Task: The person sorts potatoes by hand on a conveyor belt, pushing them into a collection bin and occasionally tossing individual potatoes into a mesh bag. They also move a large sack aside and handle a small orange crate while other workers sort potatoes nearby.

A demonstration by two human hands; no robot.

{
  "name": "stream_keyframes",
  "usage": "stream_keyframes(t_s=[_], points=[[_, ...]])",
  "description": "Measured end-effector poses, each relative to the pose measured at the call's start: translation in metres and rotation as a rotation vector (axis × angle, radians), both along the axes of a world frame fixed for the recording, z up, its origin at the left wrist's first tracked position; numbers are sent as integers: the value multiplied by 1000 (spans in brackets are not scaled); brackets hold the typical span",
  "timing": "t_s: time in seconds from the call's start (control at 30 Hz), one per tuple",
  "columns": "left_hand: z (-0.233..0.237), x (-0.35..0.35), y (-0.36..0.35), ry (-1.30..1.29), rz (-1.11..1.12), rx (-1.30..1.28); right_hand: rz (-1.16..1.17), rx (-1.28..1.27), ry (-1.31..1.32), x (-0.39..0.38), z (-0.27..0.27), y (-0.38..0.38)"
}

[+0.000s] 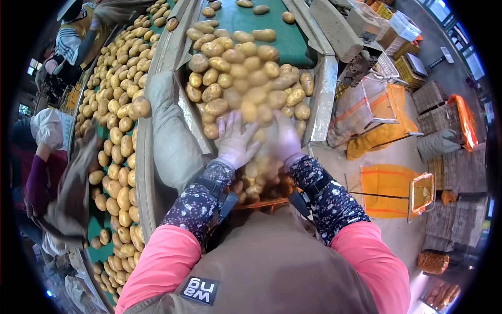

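Observation:
A pile of potatoes [238,68] fills the metal chute [320,99] at the end of a green conveyor belt [225,13]. My left hand [236,140], in a pale glove, lies with its fingers spread against the lower left of the pile. On the lower right, my right hand [286,140], gloved too and blurred, touches the potatoes with its fingers stretched out. Between my hands several potatoes are smeared by motion. Below my wrists more potatoes sit in an opening edged by an orange rim [261,203], partly hidden by my brown apron [272,261].
To my left a second belt carries many potatoes [117,172]. A grey cloth-wrapped bundle [172,131] lies along the chute. Co-workers stand beyond, one with a purple sleeve [39,178]. At right are an orange net bag on a frame [387,188] and stacked crates [442,120].

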State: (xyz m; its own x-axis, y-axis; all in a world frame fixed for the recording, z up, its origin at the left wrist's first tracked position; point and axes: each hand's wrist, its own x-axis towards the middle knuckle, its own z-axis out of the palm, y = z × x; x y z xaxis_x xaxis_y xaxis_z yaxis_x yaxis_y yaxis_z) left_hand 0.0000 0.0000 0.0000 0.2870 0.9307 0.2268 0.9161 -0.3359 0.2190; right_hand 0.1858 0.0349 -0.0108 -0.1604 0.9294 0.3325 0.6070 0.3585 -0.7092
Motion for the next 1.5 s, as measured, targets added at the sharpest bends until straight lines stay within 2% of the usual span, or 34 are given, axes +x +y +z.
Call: stream_keyframes(t_s=[0.07,0.17,0.2,0.37,0.43,0.47,0.5,0.57,0.6,0.7,0.73,0.77,0.8,0.83,0.9,1.0,1.07,1.1,1.13,1.23,1.27,1.37,1.43,1.5], points=[[4,1,3,39,-20,-13,15,53,107,-7,22,9],[13,-2,-3,121,-45,-91,55,-68,-42,-15,39,16],[12,-6,-5,94,-69,-11,78,-86,-13,-15,37,18],[15,-11,-8,134,-184,-35,139,-76,227,-3,11,20],[16,-10,-6,137,-193,-57,-14,-217,685,-17,30,11],[14,-12,-5,93,-221,53,-50,-286,865,-29,44,10],[12,-14,-4,133,-230,26,-97,-340,1052,-42,59,9],[11,-16,-1,213,-249,-27,135,-575,1129,-56,107,0],[15,-14,-1,140,-261,-41,367,-749,1052,-58,136,-9],[51,0,-3,-76,-297,-84,626,203,220,-72,164,-16],[61,2,-4,-148,-309,-98,574,253,176,-76,152,-2],[56,-1,-3,-141,-306,-74,494,166,201,-78,130,17],[52,-5,-3,-134,-302,-50,278,172,-14,-74,110,38],[25,-14,-5,-46,-289,5,58,176,-225,-66,99,52],[9,-19,-8,22,-321,84,-149,30,-501,-37,102,49],[-1,-22,-2,21,-495,136,-105,340,-581,-19,58,46],[-10,-20,0,25,-512,203,-29,230,-539,-16,44,39],[-4,-15,0,28,-520,237,9,175,-518,-16,46,33],[1,-11,-6,11,-403,262,33,55,-542,-17,53,26],[16,-7,-7,51,-265,134,63,62,-288,-14,55,29],[9,-6,-1,45,-237,36,48,165,-217,-16,56,35],[27,2,10,44,-310,-100,135,305,-45,-39,92,70],[26,2,14,16,-369,-23,152,426,-17,-62,115,101],[12,0,21,8,-380,-5,152,505,-37,-88,113,143]])
